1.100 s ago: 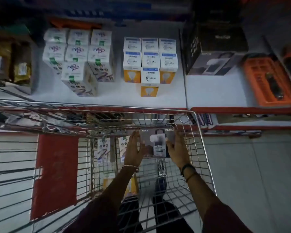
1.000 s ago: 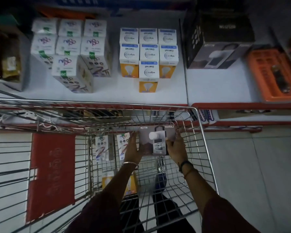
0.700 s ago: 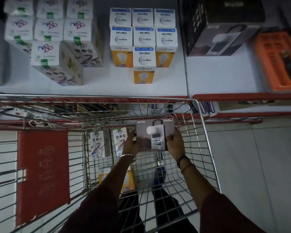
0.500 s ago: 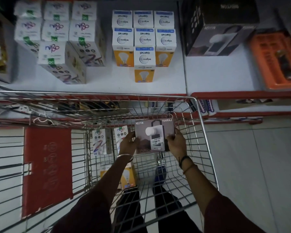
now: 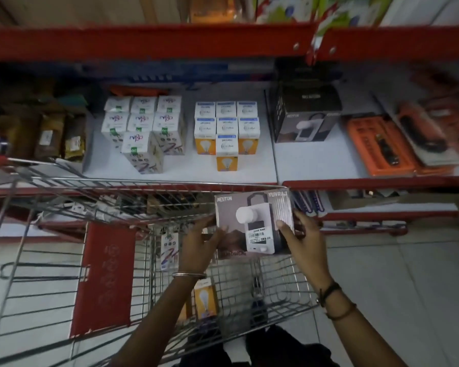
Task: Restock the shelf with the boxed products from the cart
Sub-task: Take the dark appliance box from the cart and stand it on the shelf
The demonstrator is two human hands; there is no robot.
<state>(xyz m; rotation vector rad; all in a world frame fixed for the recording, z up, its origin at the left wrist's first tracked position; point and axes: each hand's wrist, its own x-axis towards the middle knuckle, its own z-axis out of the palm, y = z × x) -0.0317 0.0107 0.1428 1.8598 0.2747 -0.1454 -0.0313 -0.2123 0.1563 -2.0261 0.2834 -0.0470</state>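
Observation:
I hold a grey lantern box (image 5: 252,221) printed NEUTON and YUVRAJ at the far right corner of the wire cart (image 5: 143,197), level with its rim. My left hand (image 5: 200,245) grips the box's left edge and my right hand (image 5: 301,234) grips its right edge. On the white shelf (image 5: 310,162) beyond the cart stands a matching black lantern box (image 5: 306,115). Inside the cart lie a white patterned box (image 5: 169,250) and an orange bulb box (image 5: 204,300).
The shelf carries a stack of white patterned boxes (image 5: 143,128), a stack of white and orange bulb boxes (image 5: 227,128), orange tool packs (image 5: 379,144) at the right and brown packets (image 5: 51,133) at the left. A red shelf beam (image 5: 170,41) runs overhead. A red cart flap (image 5: 104,276) hangs left.
Both hands have lifted the lantern box from low in the cart up to rim height. My view has tilted upward, and the upper red beam now shows.

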